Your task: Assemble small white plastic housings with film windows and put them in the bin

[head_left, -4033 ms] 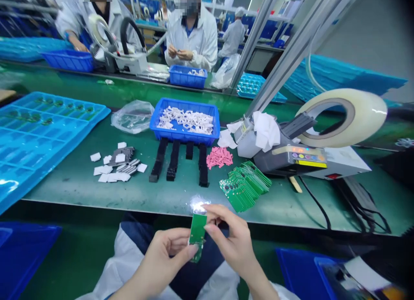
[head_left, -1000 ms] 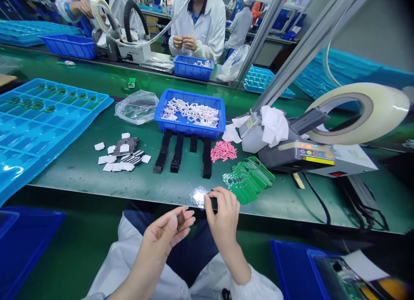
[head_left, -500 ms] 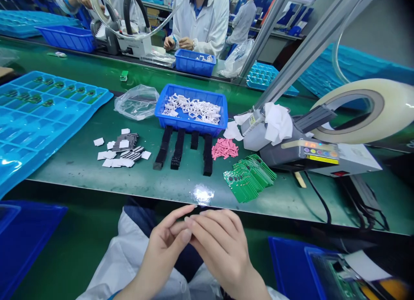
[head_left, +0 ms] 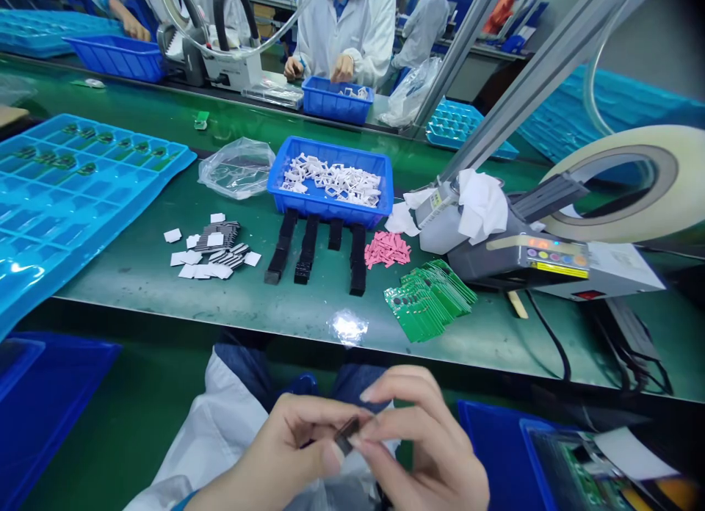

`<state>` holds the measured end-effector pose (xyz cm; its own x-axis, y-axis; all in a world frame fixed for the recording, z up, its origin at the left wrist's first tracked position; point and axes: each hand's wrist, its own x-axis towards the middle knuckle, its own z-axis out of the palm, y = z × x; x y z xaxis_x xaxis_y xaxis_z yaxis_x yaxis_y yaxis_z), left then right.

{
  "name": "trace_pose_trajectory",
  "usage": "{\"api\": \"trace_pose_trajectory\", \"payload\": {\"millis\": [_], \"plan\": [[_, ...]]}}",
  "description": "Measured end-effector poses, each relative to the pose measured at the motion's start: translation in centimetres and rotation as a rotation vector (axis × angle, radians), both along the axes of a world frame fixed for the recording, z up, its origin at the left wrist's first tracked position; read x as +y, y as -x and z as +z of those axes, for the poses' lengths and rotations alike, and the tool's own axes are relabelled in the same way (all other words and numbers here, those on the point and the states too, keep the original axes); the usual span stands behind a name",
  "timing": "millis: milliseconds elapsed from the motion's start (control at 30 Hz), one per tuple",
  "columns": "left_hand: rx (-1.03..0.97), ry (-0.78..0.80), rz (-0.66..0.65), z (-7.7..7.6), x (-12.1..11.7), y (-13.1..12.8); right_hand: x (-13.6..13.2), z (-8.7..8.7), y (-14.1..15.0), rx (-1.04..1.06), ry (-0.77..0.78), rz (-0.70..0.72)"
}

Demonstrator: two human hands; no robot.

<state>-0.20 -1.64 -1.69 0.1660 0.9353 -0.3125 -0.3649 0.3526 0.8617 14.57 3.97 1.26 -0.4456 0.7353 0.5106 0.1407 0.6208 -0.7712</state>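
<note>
The left hand [head_left: 280,448] and right hand [head_left: 424,437] grip a small dark rectangular piece [head_left: 346,435] between their fingertips, above a white lab coat [head_left: 220,430]. Beyond, a fanned stack of green circuit boards [head_left: 429,299] lies on the green tabletop [head_left: 308,313].

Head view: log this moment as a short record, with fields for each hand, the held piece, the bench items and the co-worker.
Left hand: pinching the small dark piece
Right hand: fingers on the same piece
Held piece: small dark piece, exact kind unclear
Bench items: fanned green circuit boards, pink pads, blue crate of white frames
Co-worker: person in a white coat across the bench
</note>
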Motion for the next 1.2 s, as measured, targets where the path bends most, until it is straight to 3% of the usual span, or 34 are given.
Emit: {"api": "trace_pose_trajectory", "payload": {"millis": [133, 433, 967, 1200], "plan": [[0.060, -0.115, 0.065, 0.1, 0.0, 0.3, 0.5, 0.2, -0.6, -0.159, -0.159, -0.073], [0.198, -0.173, 0.111, 1.3, 0.2, 0.2, 0.9, 0.1, -0.5, -0.166, -0.183, -0.100], [0.227, -0.250, 0.131, 1.9, 0.2, 0.4, 1.1, 0.2, -0.8, -0.138, -0.182, -0.064], [0.239, -0.205, 0.117, 1.6, 0.4, 0.3, 1.4, 0.1, -0.7, -0.163, -0.208, -0.058]]}}
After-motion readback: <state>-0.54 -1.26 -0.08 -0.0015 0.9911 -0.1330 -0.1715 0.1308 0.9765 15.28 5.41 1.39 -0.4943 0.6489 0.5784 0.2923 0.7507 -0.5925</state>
